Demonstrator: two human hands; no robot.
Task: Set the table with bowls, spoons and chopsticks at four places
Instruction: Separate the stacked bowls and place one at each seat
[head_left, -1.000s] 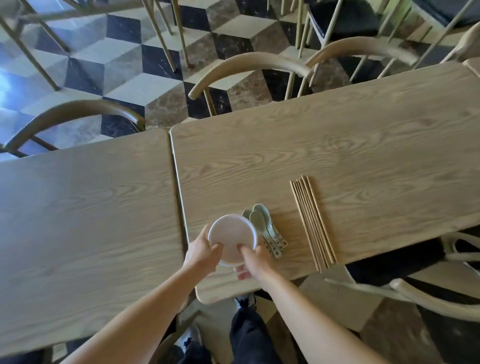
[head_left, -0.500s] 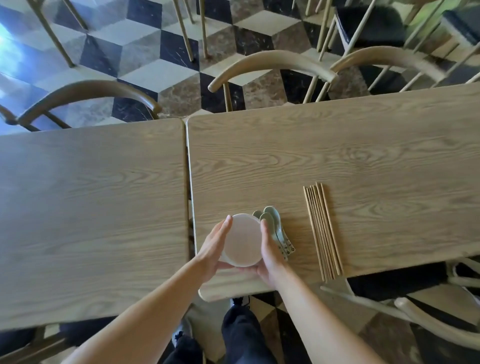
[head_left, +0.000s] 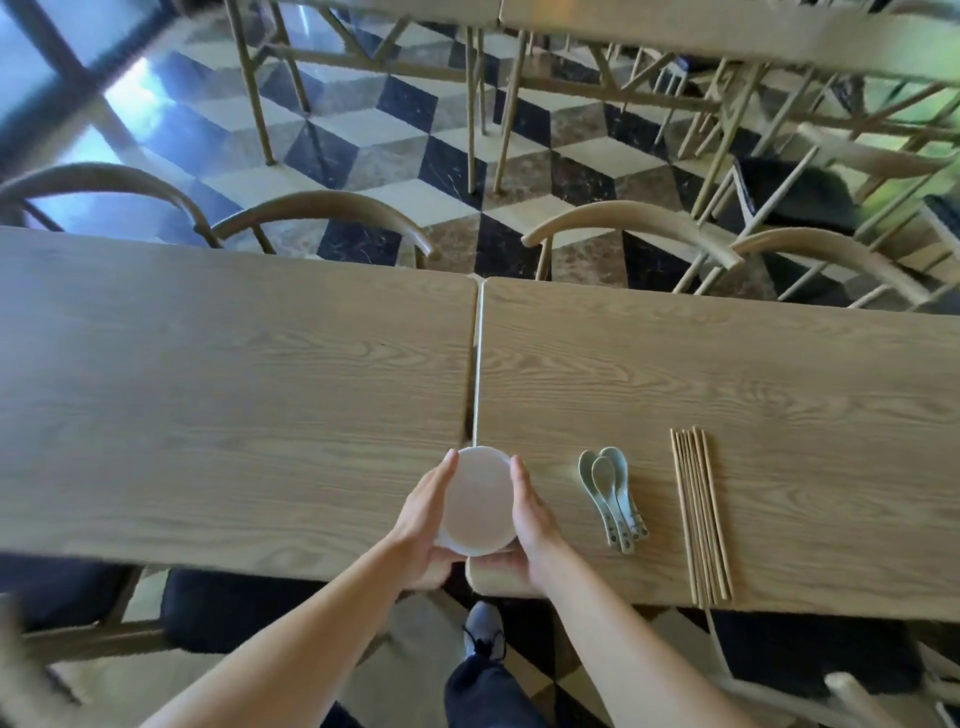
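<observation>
- The left hand (head_left: 423, 519) holds the white round bowl (head_left: 478, 496) at the bowl's 9 o'clock side. Its fingers are pressed together and lightly curved along the wall, and the thumb goes under the near rim.
- The right hand (head_left: 532, 519) holds the same bowl at its 3 o'clock side, with the fingers also close together and following the wall (the thumb is hidden, so I cannot tell how it lies).
- The bowl is between both palms, over the seam where the left wooden table (head_left: 208, 395) meets the right wooden table (head_left: 753, 384), near the edge at 6 o'clock. I cannot tell whether it touches the wood, or whether it is one bowl or a stack.
- The pale green ceramic spoons (head_left: 613, 496) lie nested at 3 o'clock from the bowl, apart from the right hand.
- The light wooden chopsticks (head_left: 701, 514) lie in a bundle farther at 3 o'clock, just beside the spoons.
- The curved-back wooden chairs (head_left: 322, 208) stand along the far side at 12 o'clock.
</observation>
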